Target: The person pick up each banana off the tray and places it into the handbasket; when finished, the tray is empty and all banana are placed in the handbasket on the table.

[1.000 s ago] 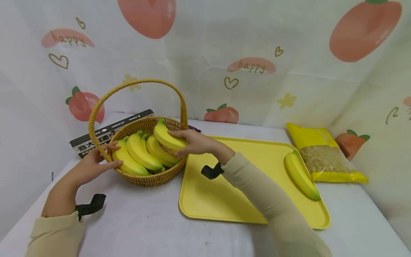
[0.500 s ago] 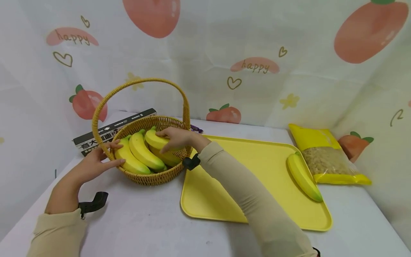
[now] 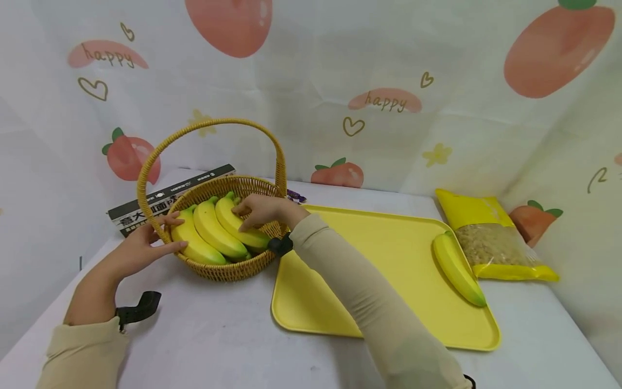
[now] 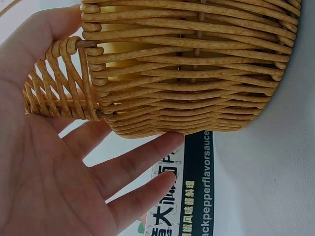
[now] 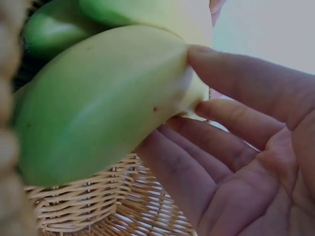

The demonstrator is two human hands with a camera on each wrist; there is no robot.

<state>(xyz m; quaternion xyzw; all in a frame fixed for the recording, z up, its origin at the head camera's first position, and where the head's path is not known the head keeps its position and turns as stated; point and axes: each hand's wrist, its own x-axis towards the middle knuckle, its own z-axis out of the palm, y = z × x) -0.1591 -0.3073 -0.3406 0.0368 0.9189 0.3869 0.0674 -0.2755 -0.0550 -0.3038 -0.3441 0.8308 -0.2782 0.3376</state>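
Observation:
In the head view a wicker basket (image 3: 225, 273) with a tall arched handle holds several bananas, at left of centre. My left hand (image 3: 138, 251) grips its left side where the handle meets the rim; in the left wrist view the thumb lies at the rim and the fingers spread along the outer weave. My right hand (image 3: 264, 208) reaches over the basket's right side and holds the rightmost banana (image 3: 227, 215), which lies beside the others. The right wrist view shows thumb and fingers on either side of this banana (image 5: 98, 108).
A yellow tray (image 3: 369, 270) lies right of the basket, with one banana (image 3: 457, 270) along its right side. Beyond it is a yellow bag of pasta (image 3: 491, 243). Behind the basket stand a black-and-white box (image 3: 127, 215) and a small purple wrapper (image 3: 296, 196).
My right hand has moved left and down with its banana, from above the basket's right rim to beside the other bananas inside. My left hand has stayed at the basket.

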